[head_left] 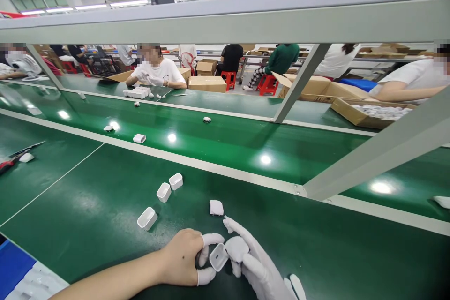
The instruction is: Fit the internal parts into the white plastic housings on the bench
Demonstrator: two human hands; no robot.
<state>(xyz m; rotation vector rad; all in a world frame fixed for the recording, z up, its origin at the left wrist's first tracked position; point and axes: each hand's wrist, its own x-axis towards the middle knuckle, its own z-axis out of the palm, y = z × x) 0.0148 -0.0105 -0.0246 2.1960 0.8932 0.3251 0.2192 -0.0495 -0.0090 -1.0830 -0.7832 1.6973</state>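
My left hand [186, 258], bare but for white finger cots, pinches a small white open plastic shell [218, 257] low in the head view. My right hand [255, 262], in a white glove, grips a rounded white part [236, 248] pressed against that shell, with its index finger stretched out toward another rounded white part [216, 207] lying on the green table [105, 211]. Three empty white shells [147, 218] [163, 192] [176, 181] lie to the left of my hands.
A green conveyor belt [218, 143] runs behind a pale rail, carrying a few white parts [139, 138]. A grey frame strut [369, 159] slants across the right. People sit at the far side with cardboard boxes [355, 112]. A blue tray [21, 276] sits at bottom left.
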